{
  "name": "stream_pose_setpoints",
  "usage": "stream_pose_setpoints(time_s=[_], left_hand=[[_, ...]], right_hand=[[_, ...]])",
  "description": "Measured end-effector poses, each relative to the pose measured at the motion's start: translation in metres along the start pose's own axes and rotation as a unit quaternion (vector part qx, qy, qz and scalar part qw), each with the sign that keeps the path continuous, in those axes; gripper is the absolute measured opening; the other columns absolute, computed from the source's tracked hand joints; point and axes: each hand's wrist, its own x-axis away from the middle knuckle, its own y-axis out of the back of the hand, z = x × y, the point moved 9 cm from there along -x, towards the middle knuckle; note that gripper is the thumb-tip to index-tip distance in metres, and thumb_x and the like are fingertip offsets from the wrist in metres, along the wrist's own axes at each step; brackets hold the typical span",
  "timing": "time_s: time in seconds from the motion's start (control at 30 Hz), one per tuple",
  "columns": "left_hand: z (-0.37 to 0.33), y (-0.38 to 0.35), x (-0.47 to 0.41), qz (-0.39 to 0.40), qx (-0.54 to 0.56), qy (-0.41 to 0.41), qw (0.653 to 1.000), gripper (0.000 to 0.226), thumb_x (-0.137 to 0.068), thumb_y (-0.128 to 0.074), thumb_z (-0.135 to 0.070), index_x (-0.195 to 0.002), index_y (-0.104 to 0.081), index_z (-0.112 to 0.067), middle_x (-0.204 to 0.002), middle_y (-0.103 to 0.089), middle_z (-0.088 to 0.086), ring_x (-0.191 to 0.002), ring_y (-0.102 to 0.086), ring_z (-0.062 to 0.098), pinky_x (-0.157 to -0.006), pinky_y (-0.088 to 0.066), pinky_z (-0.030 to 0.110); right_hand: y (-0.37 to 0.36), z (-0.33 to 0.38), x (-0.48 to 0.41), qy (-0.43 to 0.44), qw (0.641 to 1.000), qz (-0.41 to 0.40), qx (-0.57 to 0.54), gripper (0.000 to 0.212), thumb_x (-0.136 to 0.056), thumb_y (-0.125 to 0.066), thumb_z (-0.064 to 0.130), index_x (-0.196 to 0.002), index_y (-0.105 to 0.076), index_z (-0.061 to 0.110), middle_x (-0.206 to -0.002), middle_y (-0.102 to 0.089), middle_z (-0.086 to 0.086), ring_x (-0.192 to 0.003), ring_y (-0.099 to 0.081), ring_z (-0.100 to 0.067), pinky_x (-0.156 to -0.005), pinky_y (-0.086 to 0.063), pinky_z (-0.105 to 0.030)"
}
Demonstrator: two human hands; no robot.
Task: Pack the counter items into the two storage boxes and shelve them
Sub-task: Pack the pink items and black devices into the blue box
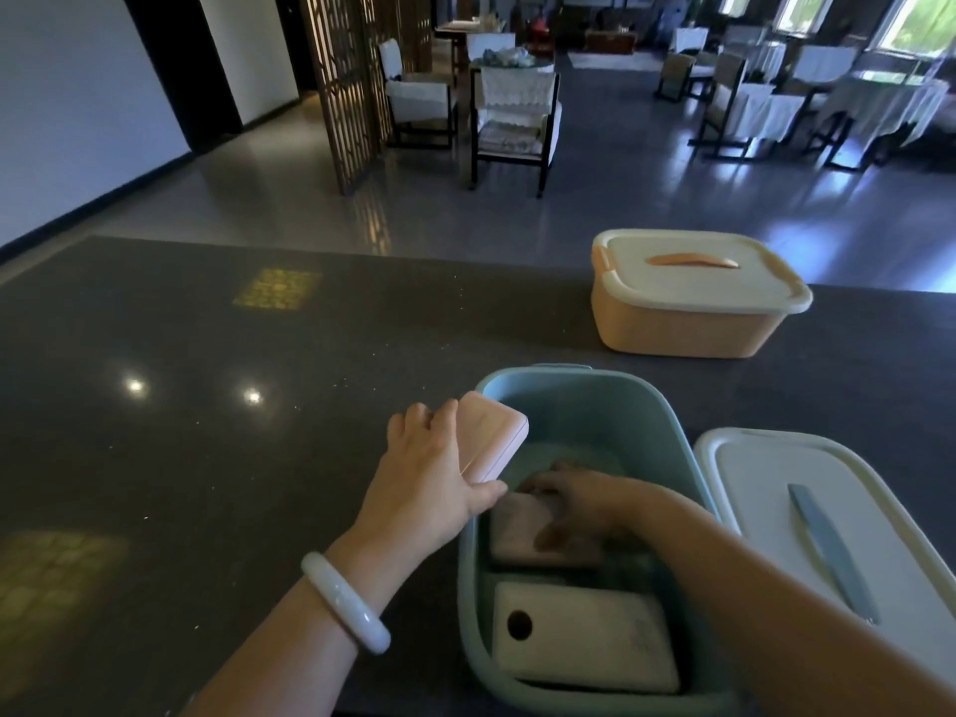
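Observation:
An open teal storage box stands on the dark counter in front of me. My left hand grips a pink rectangular case held over the box's left rim. Inside the box, my right hand rests with spread fingers on a second pink case. A white rectangular item with a round dark hole lies in the box's near end. The teal box's white lid with a blue-grey handle lies to the right. An orange storage box with its white lid on stands farther back.
The dark speckled counter stretches to the left. Beyond its far edge lies a dining room floor with chairs, tables and a wooden lattice screen.

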Motion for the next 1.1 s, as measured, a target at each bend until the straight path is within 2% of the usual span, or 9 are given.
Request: stream_pose_setpoints(time_s=[0.17,0.4,0.63,0.73,0.8,0.9,0.97,1.03,1.1], left_hand=[[-0.001,0.000,0.000,0.000,-0.013,-0.002,1.000,0.099,-0.074,-0.071,-0.057,-0.150,-0.018,-0.022,-0.135,-0.031,-0.002,-0.126,-0.027,0.017,-0.096,-0.040,0.030],[0.000,0.001,0.002,0.003,-0.002,0.001,1.000,0.098,-0.075,-0.071,-0.055,-0.149,-0.016,-0.024,-0.135,-0.030,-0.004,-0.126,-0.027,0.014,-0.097,-0.040,0.030],[0.002,0.001,0.004,0.013,0.007,0.019,1.000,0.098,-0.075,-0.071,-0.056,-0.149,-0.016,-0.025,-0.135,-0.030,-0.005,-0.126,-0.027,0.012,-0.097,-0.042,0.030],[0.001,0.003,0.004,0.010,0.017,0.026,0.999,0.098,-0.074,-0.072,-0.057,-0.150,-0.017,-0.026,-0.133,-0.031,-0.007,-0.125,-0.027,0.011,-0.097,-0.042,0.030],[-0.003,0.004,0.004,0.002,0.022,0.039,0.999,0.097,-0.075,-0.071,-0.056,-0.150,-0.017,-0.026,-0.135,-0.030,-0.006,-0.126,-0.028,0.012,-0.098,-0.040,0.030],[-0.017,0.008,0.002,-0.048,0.020,0.047,0.998,0.099,-0.074,-0.071,-0.058,-0.150,-0.019,-0.020,-0.135,-0.031,-0.001,-0.126,-0.027,0.016,-0.098,-0.038,0.030],[-0.030,0.007,0.001,-0.067,0.025,0.039,0.997,0.102,-0.074,-0.071,-0.058,-0.150,-0.017,-0.016,-0.133,-0.032,0.002,-0.123,-0.027,0.018,-0.098,-0.038,0.031],[-0.039,0.004,-0.002,-0.059,0.051,0.034,0.996,0.104,-0.075,-0.074,-0.052,-0.151,-0.013,-0.015,-0.134,-0.029,0.003,-0.123,-0.026,0.018,-0.098,-0.036,0.029],[-0.039,0.004,-0.006,-0.033,0.123,0.053,0.990,0.094,-0.080,-0.070,-0.050,-0.150,-0.016,-0.021,-0.137,-0.029,-0.001,-0.125,-0.031,0.015,-0.099,-0.039,0.029]], right_hand=[[-0.014,0.005,-0.004,0.016,0.999,0.044,-0.024,0.067,-0.072,-0.083,0.030,-0.128,-0.049,0.035,-0.129,-0.050,0.002,-0.114,-0.052,-0.019,-0.095,-0.045,-0.033],[-0.019,0.007,-0.008,0.024,0.998,0.065,-0.011,0.067,-0.070,-0.084,0.032,-0.125,-0.046,0.033,-0.128,-0.051,-0.001,-0.111,-0.053,-0.020,-0.090,-0.046,-0.031],[-0.011,0.009,-0.004,0.024,0.999,0.034,-0.009,0.063,-0.070,-0.083,0.038,-0.123,-0.049,0.029,-0.125,-0.051,0.000,-0.110,-0.052,-0.018,-0.086,-0.043,-0.027],[0.017,0.010,0.006,0.031,0.990,-0.026,-0.134,0.044,-0.082,-0.073,0.041,-0.121,-0.058,0.028,-0.119,-0.061,0.008,-0.109,-0.058,-0.011,-0.095,-0.046,-0.026],[0.034,0.017,0.017,0.053,0.950,-0.035,-0.304,0.029,-0.091,-0.064,0.035,-0.118,-0.064,0.023,-0.112,-0.067,0.005,-0.104,-0.063,-0.011,-0.097,-0.050,-0.032],[0.043,0.043,0.035,0.100,0.830,0.006,-0.548,0.031,-0.099,-0.051,0.024,-0.118,-0.063,0.002,-0.103,-0.071,-0.012,-0.094,-0.066,-0.021,-0.092,-0.054,-0.037],[0.049,0.048,0.039,0.112,0.765,-0.014,-0.634,0.035,-0.101,-0.046,0.020,-0.117,-0.060,-0.009,-0.093,-0.068,-0.017,-0.080,-0.065,-0.023,-0.078,-0.057,-0.035],[0.055,0.042,0.040,0.100,0.732,-0.051,-0.672,0.036,-0.101,-0.045,0.016,-0.117,-0.058,-0.012,-0.084,-0.064,-0.016,-0.067,-0.060,-0.020,-0.065,-0.056,-0.032],[0.062,0.033,0.042,0.091,0.727,-0.071,-0.677,0.036,-0.100,-0.045,0.018,-0.120,-0.058,-0.009,-0.087,-0.064,-0.017,-0.072,-0.060,-0.022,-0.070,-0.057,-0.035]])
